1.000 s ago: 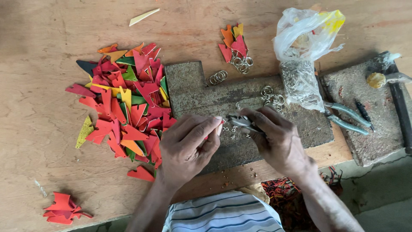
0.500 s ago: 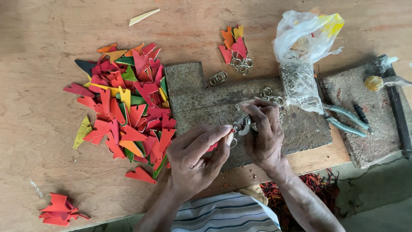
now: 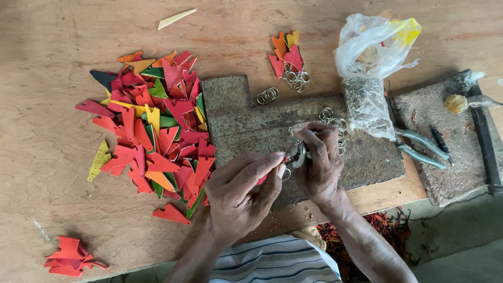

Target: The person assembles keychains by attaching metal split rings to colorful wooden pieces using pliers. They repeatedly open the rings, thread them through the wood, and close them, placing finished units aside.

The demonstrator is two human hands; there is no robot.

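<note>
Head view, centre frame: my left hand (image 3: pixel 238 191) fingers pinch a red cutout (image 3: pixel 262 180); right hand (image 3: pixel 317 162) clamps small pliers (image 3: pixel 296 154) on a ring (image 3: pixel 286 174). Ring could spring off among loose rings (image 3: pixel 335 123).

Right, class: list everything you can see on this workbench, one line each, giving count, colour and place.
Cut shapes: large pile, mostly red, orange, some green and yellow, left.
Small red stack: one, bottom left.
Shapes with rings: few, red and orange, top centre.
Loose rings: several, silver, on the slab.
Metal slab: one, grey, centre.
Plastic bag: one, clear, holds rings, right.
Pliers: one, teal handles, right.
Left hand: pinches a red piece.
Right hand: holds a small metal tool.
</note>
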